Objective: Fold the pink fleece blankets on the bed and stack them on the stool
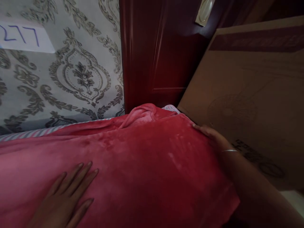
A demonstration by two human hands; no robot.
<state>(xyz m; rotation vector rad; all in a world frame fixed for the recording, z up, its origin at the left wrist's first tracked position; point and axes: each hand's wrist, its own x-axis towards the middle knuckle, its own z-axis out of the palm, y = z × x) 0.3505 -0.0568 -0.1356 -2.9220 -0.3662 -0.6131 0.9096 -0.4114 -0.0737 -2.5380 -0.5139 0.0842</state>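
A red plush blanket (pixel 142 161) spreads across the bed, with a bunched fold along its far edge. My left hand (pixel 64 196) lies flat on its near left part, fingers spread and holding nothing. At the blanket's right edge is my right hand (pixel 212 134), a thin bangle on its wrist. One digit of it rests on top of the cloth, and the hand appears closed on the edge; its other fingers are mostly hidden. Striped bedding (pixel 38 132) in pink, grey and white shows beneath the blanket along the wall side.
A large cardboard box (pixel 256 76) leans close along the right side of the bed. Behind the bed stand a patterned wall (pixel 80 76) and a dark red wooden door (pixel 154 53) with a pale handle plate (pixel 204 12). A paper (pixel 42 38) marked "277" hangs at left.
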